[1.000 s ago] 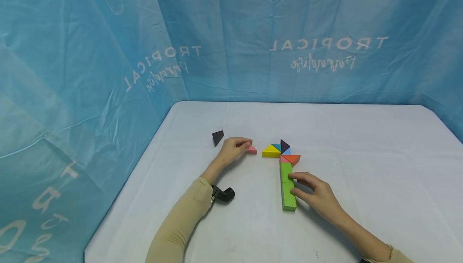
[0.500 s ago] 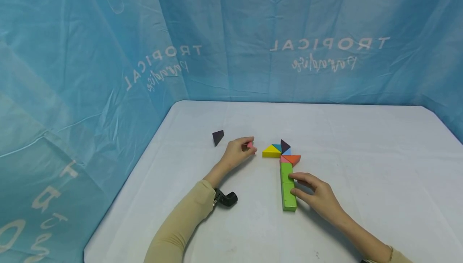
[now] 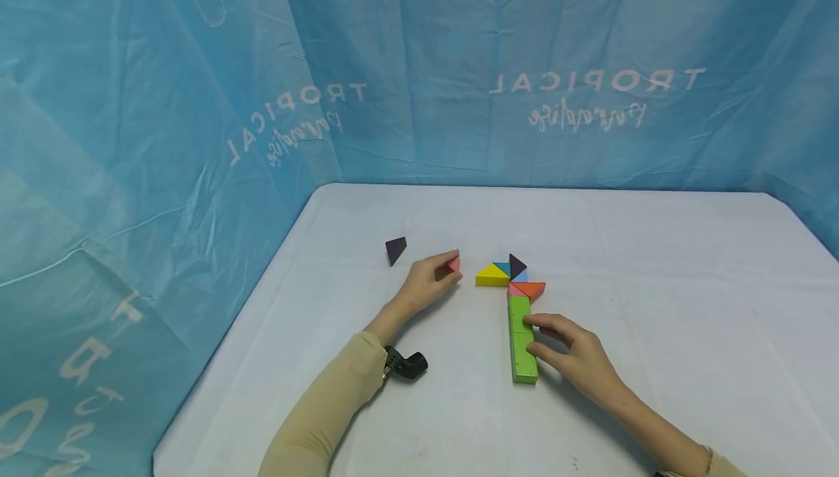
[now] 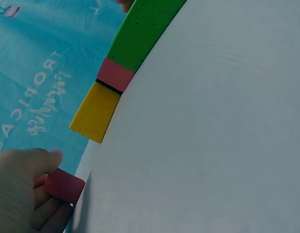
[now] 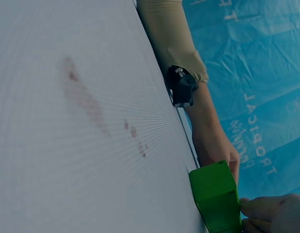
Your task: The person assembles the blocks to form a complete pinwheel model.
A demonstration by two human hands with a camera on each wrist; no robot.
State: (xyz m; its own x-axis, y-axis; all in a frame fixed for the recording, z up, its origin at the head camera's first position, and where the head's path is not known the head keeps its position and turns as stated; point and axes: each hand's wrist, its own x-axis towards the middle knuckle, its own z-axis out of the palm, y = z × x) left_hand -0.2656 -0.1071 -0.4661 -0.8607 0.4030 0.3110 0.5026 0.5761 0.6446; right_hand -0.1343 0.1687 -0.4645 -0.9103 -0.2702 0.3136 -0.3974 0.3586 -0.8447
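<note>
My left hand [image 3: 422,286] pinches a pink triangular block [image 3: 454,264] between thumb and fingers, left of the arrangement. In the left wrist view, the thumb lies at the top of this pink block [image 4: 65,186]. My right hand [image 3: 580,357] touches the right side of two green blocks [image 3: 521,338] laid end to end, with thumb and fingertips. Above them, a pink triangle [image 3: 514,290] and an orange triangle [image 3: 534,288] meet a yellow triangle [image 3: 491,275], a teal one [image 3: 502,267], a black one [image 3: 515,266] and a light blue one [image 3: 521,276].
A loose dark block [image 3: 396,250] lies to the left, beyond the left hand. A white cloth covers the table [image 3: 655,258], and blue printed sheets [image 3: 419,62] hang behind and at the sides. A black wrist device [image 3: 406,365] sits on the left forearm.
My left hand has taken hold of the pink block from the table, shifted slightly right, and turned it between the fingertips. My right hand has stayed against the green blocks.
</note>
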